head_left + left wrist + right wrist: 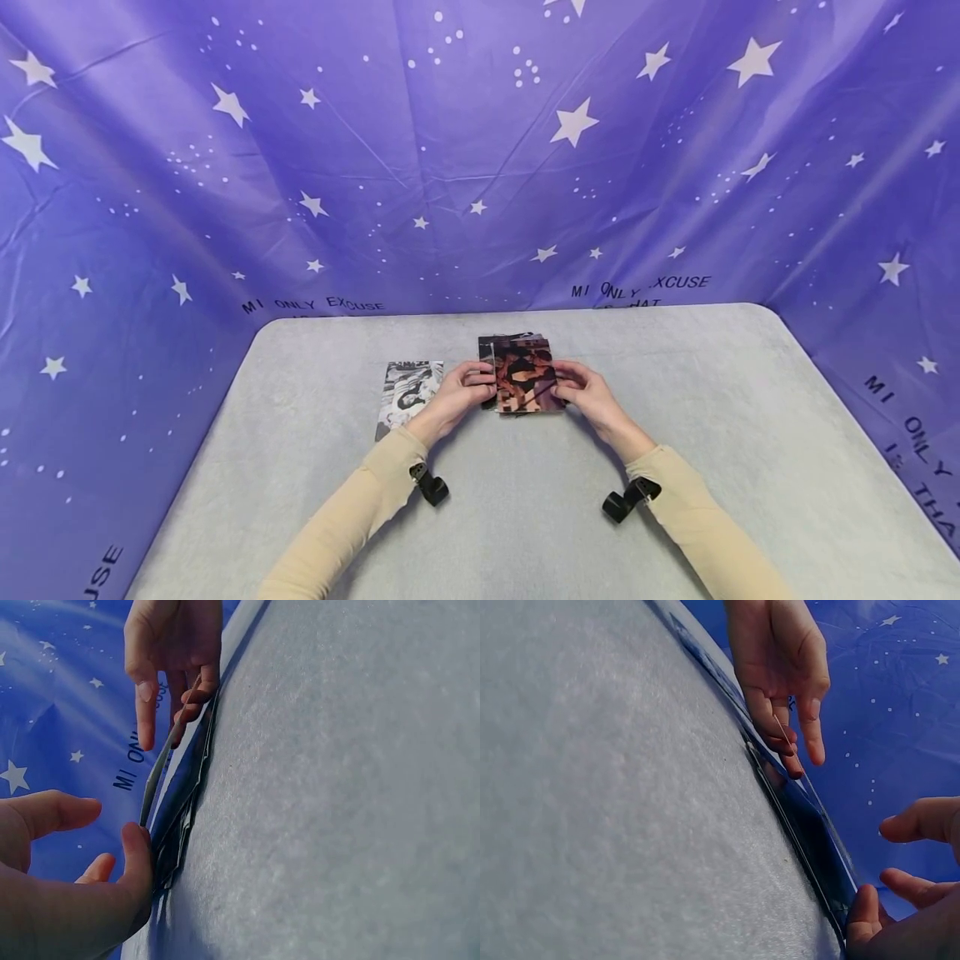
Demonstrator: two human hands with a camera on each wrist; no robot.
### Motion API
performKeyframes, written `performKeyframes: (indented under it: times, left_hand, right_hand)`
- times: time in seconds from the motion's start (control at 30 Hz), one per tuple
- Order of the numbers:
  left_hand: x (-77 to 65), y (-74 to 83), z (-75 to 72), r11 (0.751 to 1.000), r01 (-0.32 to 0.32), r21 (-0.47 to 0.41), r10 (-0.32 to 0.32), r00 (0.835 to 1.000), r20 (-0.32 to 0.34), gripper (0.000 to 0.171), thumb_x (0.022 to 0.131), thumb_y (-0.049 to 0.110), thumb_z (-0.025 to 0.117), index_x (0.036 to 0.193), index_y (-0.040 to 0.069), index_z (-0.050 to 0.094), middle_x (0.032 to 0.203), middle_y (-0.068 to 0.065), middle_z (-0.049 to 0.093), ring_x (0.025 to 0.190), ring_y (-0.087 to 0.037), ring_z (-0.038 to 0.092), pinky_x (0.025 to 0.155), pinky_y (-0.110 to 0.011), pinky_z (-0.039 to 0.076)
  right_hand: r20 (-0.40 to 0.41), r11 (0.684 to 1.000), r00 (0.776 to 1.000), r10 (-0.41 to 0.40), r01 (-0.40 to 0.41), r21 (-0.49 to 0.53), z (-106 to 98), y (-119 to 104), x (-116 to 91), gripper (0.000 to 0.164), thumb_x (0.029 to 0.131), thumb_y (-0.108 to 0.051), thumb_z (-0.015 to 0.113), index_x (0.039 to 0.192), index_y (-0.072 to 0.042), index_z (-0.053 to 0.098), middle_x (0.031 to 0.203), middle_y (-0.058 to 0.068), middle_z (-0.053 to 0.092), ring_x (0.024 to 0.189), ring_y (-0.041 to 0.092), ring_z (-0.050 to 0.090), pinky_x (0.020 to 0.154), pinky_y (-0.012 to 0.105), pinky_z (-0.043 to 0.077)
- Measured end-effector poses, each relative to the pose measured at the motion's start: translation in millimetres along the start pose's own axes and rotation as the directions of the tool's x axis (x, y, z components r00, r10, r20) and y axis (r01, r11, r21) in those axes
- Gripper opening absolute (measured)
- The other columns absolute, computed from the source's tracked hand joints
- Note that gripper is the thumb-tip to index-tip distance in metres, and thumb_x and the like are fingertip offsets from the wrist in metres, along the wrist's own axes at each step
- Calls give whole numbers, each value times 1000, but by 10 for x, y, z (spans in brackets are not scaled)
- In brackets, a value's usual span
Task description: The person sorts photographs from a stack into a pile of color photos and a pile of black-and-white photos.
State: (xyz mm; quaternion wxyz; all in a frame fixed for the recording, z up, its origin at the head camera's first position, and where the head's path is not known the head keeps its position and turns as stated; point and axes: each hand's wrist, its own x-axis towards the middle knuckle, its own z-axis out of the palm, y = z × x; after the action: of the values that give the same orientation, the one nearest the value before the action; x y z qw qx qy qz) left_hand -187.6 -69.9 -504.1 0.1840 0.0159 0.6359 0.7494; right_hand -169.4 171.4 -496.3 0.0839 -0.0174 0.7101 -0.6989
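Observation:
A glossy reddish-brown picture card (525, 377) is held between both hands, low over a stack of similar cards (486, 350). My left hand (456, 398) pinches its left edge, with the index finger extended. At the opposite edge, my right hand (594, 402) grips with thumb and fingers. The left wrist view shows the raised card (154, 784) edge-on, slightly bowed, tilted away from the layered stack (184, 817). A dark gap separates card and stack in the right wrist view. Left of the stack, a black-and-white picture card (408, 393) lies flat, partly covered by my left hand.
The pale grey table (525, 517) has rounded far corners. Behind it and along both sides hangs a purple cloth (450, 167) with white stars and lettering. A black wrist camera (430, 485) sits on the left sleeve, another camera (630, 500) on the right.

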Motion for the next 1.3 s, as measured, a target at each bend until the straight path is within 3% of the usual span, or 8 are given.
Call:
performKeyframes:
  times: [0.23, 0.4, 0.6, 0.77, 1.03, 1.3]
  left_hand:
    - [2, 21, 84, 998, 14, -64, -14, 1000, 0, 47, 81, -16, 56, 127, -9, 49, 109, -21, 58, 83, -14, 60, 80, -25, 52]
    - [8, 34, 134, 995, 26, -95, -24, 999, 21, 47, 82, -18, 55, 127, -9, 50, 98, -9, 56, 82, -15, 60, 84, -28, 53]
    - [15, 7, 177, 995, 27, -99, -23, 999, 40, 47, 81, -18, 55, 127, -9, 49, 96, -8, 55, 80, -14, 59, 79, -25, 53]
    - [27, -50, 283, 994, 10, -106, -5, 999, 47, 47, 81, -18, 57, 127, -10, 49, 99, -9, 52, 81, -14, 58, 79, -25, 53]
    - [60, -124, 414, 998, -15, -56, 17, 999, 30, 45, 80, -17, 60, 124, -10, 54, 103, -11, 55, 84, -14, 57, 79, -26, 54]
    - [71, -120, 608, 997, -30, -69, 33, 999, 34, 44, 81, -17, 61, 125, -11, 54, 101, -11, 56, 80, -12, 58, 77, -26, 55]
  right_hand:
    - [-22, 997, 999, 24, -23, 77, -11, 12, -42, 55, 81, 12, 56, 134, 16, 42, 120, 28, 51, 91, 8, 55, 76, 17, 50]
    - [0, 996, 1000, 18, -18, 91, -14, 17, -85, 54, 82, 12, 57, 134, 17, 42, 114, 19, 53, 94, 10, 53, 76, 17, 50]
    - [3, 994, 999, 33, -33, 99, -58, 67, -106, 55, 82, 11, 57, 135, 15, 42, 111, 13, 53, 95, 10, 52, 72, 17, 49]
    - [-8, 998, 1000, 8, -8, 64, -162, 143, -121, 53, 83, 10, 59, 134, 14, 44, 112, 20, 57, 89, 8, 58, 73, 18, 51]
    - [-31, 999, 999, -24, 23, -42, -300, 122, -174, 50, 85, 6, 62, 132, 13, 48, 111, 19, 58, 89, 8, 58, 74, 18, 51]
    - [-11, 982, 999, -47, 44, -186, -506, 80, -253, 50, 86, 5, 63, 133, 10, 49, 114, 28, 56, 77, 6, 60, 57, 18, 47]
